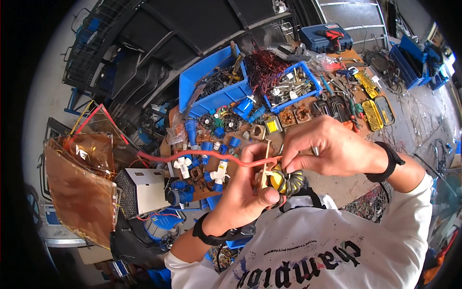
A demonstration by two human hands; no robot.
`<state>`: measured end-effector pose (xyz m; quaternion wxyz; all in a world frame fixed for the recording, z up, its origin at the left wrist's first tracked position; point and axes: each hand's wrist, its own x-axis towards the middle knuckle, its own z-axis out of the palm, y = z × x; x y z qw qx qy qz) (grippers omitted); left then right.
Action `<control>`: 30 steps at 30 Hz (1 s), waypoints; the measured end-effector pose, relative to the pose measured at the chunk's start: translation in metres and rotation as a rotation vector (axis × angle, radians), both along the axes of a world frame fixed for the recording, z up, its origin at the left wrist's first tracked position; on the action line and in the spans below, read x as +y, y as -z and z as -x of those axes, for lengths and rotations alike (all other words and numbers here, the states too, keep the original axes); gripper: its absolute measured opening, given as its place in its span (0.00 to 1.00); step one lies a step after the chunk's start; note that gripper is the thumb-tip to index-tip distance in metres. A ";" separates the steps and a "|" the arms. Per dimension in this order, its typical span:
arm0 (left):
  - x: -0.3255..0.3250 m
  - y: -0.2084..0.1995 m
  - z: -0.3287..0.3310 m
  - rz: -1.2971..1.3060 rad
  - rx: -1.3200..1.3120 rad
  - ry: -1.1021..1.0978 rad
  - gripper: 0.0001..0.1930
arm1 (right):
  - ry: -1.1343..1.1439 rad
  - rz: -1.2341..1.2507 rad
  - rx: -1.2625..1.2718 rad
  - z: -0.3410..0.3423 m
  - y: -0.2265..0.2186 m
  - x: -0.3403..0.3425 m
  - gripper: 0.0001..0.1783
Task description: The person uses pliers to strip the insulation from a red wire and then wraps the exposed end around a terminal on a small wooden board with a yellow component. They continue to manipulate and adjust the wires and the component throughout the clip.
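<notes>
One yellow-and-black wound ring (292,183) between left hand (246,192) and right hand (322,150), work seemingly midway.
The left hand grips a thin board (263,179); the right pinches narrowly beside it, its catch hidden. Past the left hand, a red cable (211,155) already reaches the board; whether it is fastened cannot be told.
</notes>
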<state>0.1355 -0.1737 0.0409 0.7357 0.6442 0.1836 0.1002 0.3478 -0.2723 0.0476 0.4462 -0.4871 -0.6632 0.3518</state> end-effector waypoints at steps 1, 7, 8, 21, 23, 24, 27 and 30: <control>0.000 0.001 -0.001 -0.006 -0.012 -0.013 0.50 | -0.014 0.006 -0.004 0.002 0.001 -0.001 0.05; 0.009 0.009 -0.004 -0.068 -0.044 -0.051 0.49 | 0.030 -0.106 -0.105 0.001 0.010 -0.005 0.06; 0.013 0.015 -0.003 -0.108 -0.058 -0.049 0.50 | 0.025 -0.077 -0.121 -0.001 0.006 -0.003 0.06; 0.011 0.020 -0.019 -0.161 -0.025 -0.016 0.49 | 0.202 -0.172 -0.576 0.016 0.003 0.017 0.04; 0.010 0.018 -0.020 -0.165 -0.020 -0.024 0.49 | 0.241 -0.125 -0.551 0.020 0.003 0.018 0.04; 0.010 0.015 -0.020 -0.153 -0.017 -0.024 0.49 | 0.223 -0.131 -0.532 0.019 0.003 0.018 0.05; 0.010 0.012 -0.019 -0.163 -0.029 -0.034 0.50 | 0.203 -0.176 -0.460 0.016 0.007 0.019 0.07; 0.014 0.012 -0.015 -0.174 -0.014 -0.026 0.50 | 0.224 -0.252 -0.351 0.018 0.012 0.019 0.06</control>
